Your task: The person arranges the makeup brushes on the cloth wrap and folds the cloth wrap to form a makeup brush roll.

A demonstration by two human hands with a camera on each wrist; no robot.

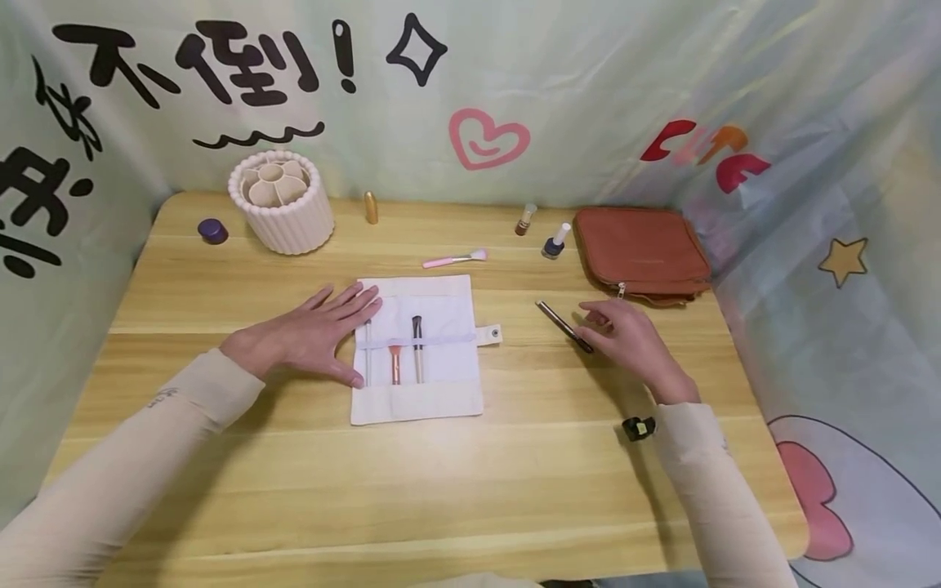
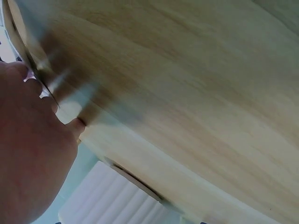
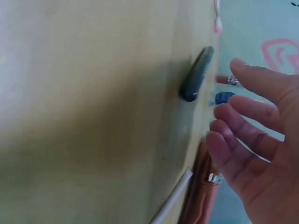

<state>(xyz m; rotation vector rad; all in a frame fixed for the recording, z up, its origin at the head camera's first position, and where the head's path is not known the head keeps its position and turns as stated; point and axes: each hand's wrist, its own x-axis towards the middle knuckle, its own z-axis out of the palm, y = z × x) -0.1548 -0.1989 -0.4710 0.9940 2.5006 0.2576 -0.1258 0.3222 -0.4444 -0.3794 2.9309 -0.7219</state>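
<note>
A bench [image 1: 441,490] carries everything. On it lies a white cloth [image 1: 441,402], flat, with a brown pouch [image 1: 643,249] at the back right. The left hand [image 1: 318,335], fingers straight and spread, rests on the cloth's left edge. The right hand [image 1: 625,336] hovers just beside the pen [image 1: 557,319], fingers loosely bent (gripping nothing). That pen lies on the bench, right of the cloth; a slimmer pink brush [image 1: 454,260] lies behind the cloth.
</note>
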